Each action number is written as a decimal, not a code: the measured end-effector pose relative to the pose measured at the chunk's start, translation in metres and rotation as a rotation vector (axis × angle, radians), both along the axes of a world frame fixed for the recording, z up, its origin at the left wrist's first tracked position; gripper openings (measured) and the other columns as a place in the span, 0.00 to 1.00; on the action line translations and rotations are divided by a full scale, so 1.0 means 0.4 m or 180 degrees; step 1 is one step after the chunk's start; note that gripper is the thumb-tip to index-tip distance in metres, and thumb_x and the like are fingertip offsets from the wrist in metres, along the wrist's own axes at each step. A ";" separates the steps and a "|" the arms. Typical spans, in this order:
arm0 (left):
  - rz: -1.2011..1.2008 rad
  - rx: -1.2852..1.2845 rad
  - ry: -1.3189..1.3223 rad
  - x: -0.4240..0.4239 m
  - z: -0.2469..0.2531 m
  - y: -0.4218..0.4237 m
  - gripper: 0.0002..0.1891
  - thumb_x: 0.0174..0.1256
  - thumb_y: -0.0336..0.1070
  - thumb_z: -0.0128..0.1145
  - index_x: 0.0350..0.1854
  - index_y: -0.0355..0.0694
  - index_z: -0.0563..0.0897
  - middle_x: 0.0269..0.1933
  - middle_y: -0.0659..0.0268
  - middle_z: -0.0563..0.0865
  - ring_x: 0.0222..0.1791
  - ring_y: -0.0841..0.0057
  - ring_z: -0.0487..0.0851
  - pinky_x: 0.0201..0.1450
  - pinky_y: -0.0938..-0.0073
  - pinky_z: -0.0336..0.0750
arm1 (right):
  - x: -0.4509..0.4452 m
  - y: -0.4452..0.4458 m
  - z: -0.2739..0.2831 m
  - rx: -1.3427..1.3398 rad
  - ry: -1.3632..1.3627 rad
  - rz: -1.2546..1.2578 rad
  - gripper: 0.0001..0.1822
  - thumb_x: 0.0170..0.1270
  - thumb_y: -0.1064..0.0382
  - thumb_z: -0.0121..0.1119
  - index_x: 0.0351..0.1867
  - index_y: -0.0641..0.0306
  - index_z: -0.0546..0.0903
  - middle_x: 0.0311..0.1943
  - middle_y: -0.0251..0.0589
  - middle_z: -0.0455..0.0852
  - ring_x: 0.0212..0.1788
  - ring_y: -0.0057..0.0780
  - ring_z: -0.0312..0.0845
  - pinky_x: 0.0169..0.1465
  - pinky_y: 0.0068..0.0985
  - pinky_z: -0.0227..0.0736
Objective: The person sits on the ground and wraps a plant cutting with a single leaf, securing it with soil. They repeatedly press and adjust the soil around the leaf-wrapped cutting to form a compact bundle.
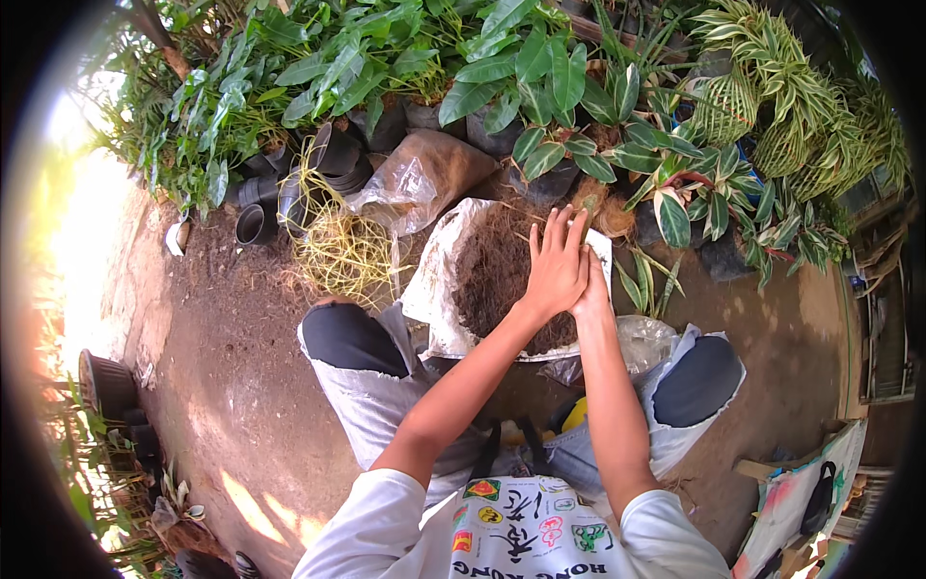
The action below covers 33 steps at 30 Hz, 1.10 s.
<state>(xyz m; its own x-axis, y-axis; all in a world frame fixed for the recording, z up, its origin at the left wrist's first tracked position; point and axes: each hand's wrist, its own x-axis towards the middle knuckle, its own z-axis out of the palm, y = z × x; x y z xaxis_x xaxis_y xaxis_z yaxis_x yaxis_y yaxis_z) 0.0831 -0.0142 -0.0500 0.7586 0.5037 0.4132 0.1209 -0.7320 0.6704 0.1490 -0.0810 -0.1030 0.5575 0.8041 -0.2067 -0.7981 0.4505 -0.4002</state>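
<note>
My left hand (555, 264) lies flat with fingers apart over the right side of a white sack (434, 293) that holds dark brown fibre (492, 271). Against it, palm to palm or nearly so, is my right hand (595, 289), largely hidden behind it. A brownish-green stick-like piece (589, 206) shows just past the fingertips, beside a clump of coconut fibre (615, 216); whether a hand touches it I cannot tell. The sack stands on the ground between my knees.
Left of the sack lie a tangle of yellow strings (347, 250), a clear plastic bag of brown material (441, 170) and black plastic pots (255, 224). Potted leafy plants (535, 72) line the far side. A crumpled clear bag (644, 340) lies by my right knee.
</note>
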 end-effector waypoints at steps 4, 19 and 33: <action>0.0013 0.0337 0.0328 -0.005 -0.016 -0.017 0.31 0.68 0.39 0.45 0.75 0.46 0.58 0.74 0.47 0.57 0.76 0.45 0.49 0.71 0.31 0.38 | -0.006 -0.011 -0.018 -0.0472 0.0059 -0.0230 0.20 0.76 0.48 0.42 0.59 0.57 0.74 0.55 0.36 0.80 0.57 0.28 0.76 0.61 0.32 0.72; 0.0009 -0.1664 -0.0187 0.015 -0.051 0.017 0.32 0.76 0.54 0.32 0.76 0.41 0.55 0.77 0.49 0.52 0.78 0.52 0.47 0.76 0.48 0.36 | 0.015 0.012 -0.058 -0.0024 -0.0007 0.0062 0.18 0.67 0.55 0.57 0.53 0.62 0.77 0.57 0.42 0.80 0.57 0.35 0.76 0.63 0.34 0.71; 0.0432 0.0104 0.0145 0.006 -0.021 -0.007 0.32 0.67 0.38 0.47 0.74 0.44 0.58 0.73 0.49 0.58 0.73 0.50 0.57 0.70 0.34 0.45 | -0.015 0.003 0.008 -0.0064 -0.0072 -0.0043 0.16 0.76 0.55 0.44 0.54 0.60 0.77 0.49 0.37 0.83 0.52 0.26 0.79 0.57 0.28 0.74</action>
<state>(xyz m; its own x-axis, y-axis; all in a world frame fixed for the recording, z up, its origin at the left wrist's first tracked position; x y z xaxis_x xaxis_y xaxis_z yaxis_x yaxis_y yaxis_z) 0.0853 -0.0171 -0.0586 0.7027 0.5899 0.3978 0.2500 -0.7282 0.6382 0.1428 -0.0796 -0.0999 0.5730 0.7922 -0.2099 -0.7826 0.4529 -0.4272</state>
